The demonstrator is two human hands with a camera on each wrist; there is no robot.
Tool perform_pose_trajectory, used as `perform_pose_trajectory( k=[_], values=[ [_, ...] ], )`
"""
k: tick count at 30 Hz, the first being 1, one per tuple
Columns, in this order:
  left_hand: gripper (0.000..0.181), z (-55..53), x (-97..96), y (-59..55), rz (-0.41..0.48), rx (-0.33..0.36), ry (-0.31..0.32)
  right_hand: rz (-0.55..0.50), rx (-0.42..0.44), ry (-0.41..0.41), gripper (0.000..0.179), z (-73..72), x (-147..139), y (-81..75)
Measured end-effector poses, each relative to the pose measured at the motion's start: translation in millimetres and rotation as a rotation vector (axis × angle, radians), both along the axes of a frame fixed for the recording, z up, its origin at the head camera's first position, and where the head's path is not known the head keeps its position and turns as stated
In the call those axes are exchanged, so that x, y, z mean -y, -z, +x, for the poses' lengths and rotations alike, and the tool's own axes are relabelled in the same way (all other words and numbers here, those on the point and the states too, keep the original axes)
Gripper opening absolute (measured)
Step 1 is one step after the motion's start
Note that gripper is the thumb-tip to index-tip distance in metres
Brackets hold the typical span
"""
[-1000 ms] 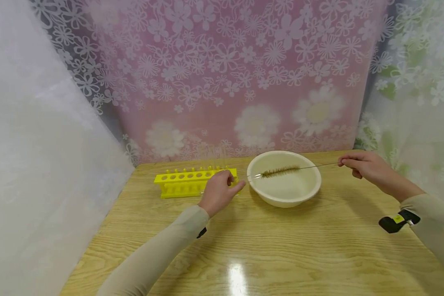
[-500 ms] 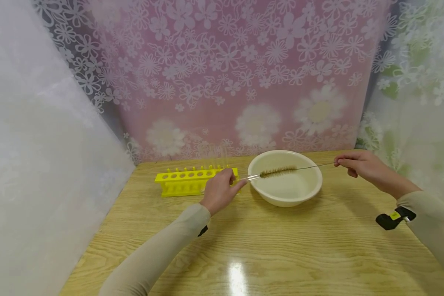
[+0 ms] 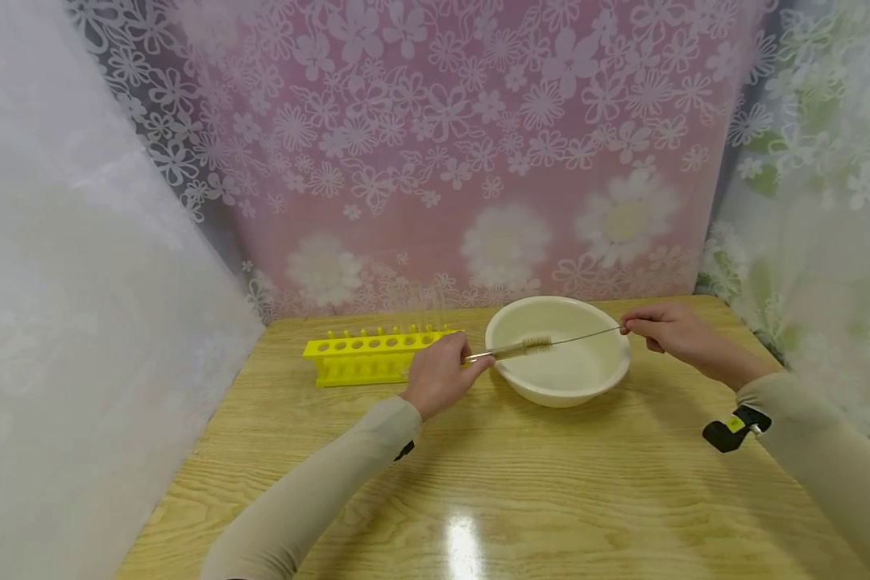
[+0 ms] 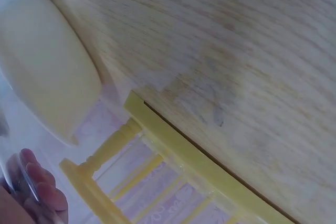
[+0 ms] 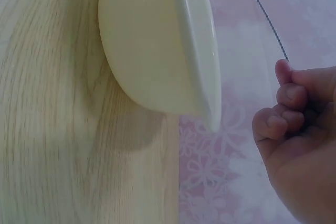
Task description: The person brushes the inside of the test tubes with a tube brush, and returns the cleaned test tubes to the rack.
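Observation:
My left hand (image 3: 438, 374) grips a clear glass test tube (image 3: 502, 352), its mouth pointing right over the basin's left rim. In the left wrist view the curled fingers (image 4: 44, 184) show round the glass. A test tube brush (image 3: 538, 345) is partly inside the tube; part of its tan bristles stands outside the mouth. The brush's thin twisted wire runs right to my right hand (image 3: 670, 334), which pinches its end between thumb and forefinger. In the right wrist view that wire (image 5: 268, 17) bends slightly above the fingertips. Below the brush sits a cream basin (image 3: 558, 396).
A yellow test tube rack (image 3: 362, 346) stands left of the basin, partly behind my left hand. Several upright clear tubes (image 3: 424, 302) are at its right end. Floral curtains (image 3: 435, 161) hang behind the wooden table (image 3: 536, 491) and at both sides.
My right hand has moved left with the brush, whose bristles have gone from outside the tube's mouth to partly inside. The left hand's fingers have closed more round the tube.

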State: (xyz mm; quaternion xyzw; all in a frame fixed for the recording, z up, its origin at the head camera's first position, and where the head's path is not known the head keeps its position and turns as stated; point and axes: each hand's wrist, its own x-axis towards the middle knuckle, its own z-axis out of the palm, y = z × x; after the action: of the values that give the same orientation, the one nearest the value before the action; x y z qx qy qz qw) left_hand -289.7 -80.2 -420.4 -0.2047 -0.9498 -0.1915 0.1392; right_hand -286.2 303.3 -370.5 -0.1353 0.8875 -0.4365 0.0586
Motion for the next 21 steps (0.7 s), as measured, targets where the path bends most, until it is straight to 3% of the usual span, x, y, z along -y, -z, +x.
perform_pose_trajectory(
  k=[14, 21],
  values=[
    [0.047, 0.1, -2.5, 0.9, 0.008, 0.023, -0.014, -0.007, 0.006, -0.021, 0.036, -4.3, 37, 9.7],
    [0.047, 4.2, -13.7, -2.0, 0.02, 0.021, 0.017, -0.027, -0.037, -0.097, 0.031, -1.7, 67, 14.0]
  ],
)
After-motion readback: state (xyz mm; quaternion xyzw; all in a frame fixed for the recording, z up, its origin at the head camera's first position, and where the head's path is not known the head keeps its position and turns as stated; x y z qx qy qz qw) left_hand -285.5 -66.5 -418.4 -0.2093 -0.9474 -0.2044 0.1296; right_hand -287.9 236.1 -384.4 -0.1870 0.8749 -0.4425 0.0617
